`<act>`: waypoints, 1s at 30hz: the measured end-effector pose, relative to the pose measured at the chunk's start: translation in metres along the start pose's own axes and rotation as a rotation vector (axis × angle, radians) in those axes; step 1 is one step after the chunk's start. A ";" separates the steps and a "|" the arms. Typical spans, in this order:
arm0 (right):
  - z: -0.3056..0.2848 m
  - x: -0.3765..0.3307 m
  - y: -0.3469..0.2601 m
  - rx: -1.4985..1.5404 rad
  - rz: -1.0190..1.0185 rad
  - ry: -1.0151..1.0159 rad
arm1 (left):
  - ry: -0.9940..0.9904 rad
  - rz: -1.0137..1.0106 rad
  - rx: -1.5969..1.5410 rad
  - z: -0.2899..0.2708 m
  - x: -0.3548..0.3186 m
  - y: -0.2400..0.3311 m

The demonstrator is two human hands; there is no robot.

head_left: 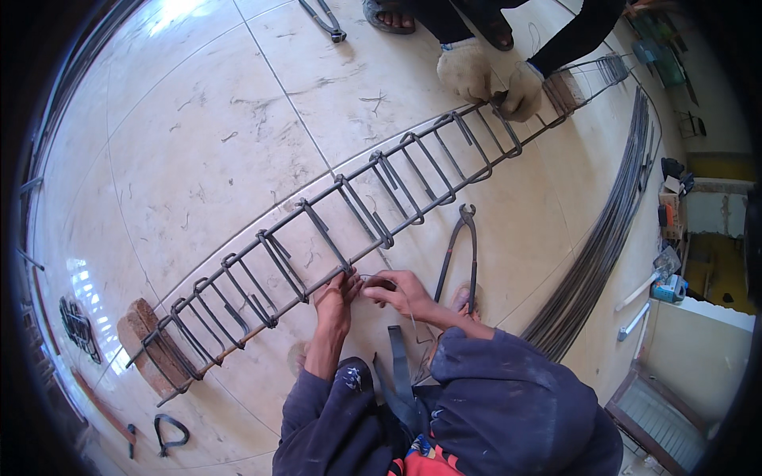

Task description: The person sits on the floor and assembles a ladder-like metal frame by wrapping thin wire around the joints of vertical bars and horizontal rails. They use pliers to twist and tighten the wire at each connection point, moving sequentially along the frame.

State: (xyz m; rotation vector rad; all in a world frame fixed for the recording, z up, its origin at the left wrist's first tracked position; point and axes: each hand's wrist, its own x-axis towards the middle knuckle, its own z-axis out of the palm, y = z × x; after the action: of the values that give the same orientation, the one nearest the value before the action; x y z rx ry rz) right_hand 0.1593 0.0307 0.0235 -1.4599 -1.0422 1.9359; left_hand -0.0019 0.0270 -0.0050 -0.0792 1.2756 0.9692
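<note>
Both hands, left (333, 300) and right (399, 289), pinch thin tie wire (406, 305) at the near bar of the rebar cage (349, 214) across the floor. Stirrups look placed along its length; pincers (463, 246) lie unused beside me, so this tie seems unfinished.

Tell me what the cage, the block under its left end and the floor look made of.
Cage: dark, matte steel rod, likely rebar, bent into loops along straight bars.
Block: probably fired brick, reddish-brown and rough-edged.
Floor: glazed cream tile, judging by the grout lines and bright window glare.
</note>
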 end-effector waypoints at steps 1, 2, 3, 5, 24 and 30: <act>-0.012 -0.007 0.002 -0.096 -0.013 0.040 | 0.002 -0.007 0.014 0.002 -0.006 0.004; -0.024 -0.014 0.002 -0.192 -0.026 0.081 | 0.006 -0.024 -0.007 0.004 -0.012 0.005; -0.036 -0.021 0.001 -0.230 -0.082 0.180 | 0.007 -0.036 -0.030 0.008 -0.017 0.005; -0.062 -0.037 -0.009 -0.429 -0.214 0.406 | -0.057 -0.095 -0.080 0.010 -0.028 0.006; -0.079 -0.028 -0.003 -0.859 0.040 0.713 | -0.644 -0.266 -0.849 0.015 -0.042 -0.016; -0.086 -0.040 0.020 -0.611 -0.146 0.667 | -0.581 -0.262 -0.789 0.013 -0.041 -0.021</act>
State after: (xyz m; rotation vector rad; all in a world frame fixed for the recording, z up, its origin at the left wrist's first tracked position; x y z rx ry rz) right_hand 0.2539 0.0122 0.0183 -2.0703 -1.3974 0.9160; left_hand 0.0230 -0.0019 0.0240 -0.5236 0.2940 1.1081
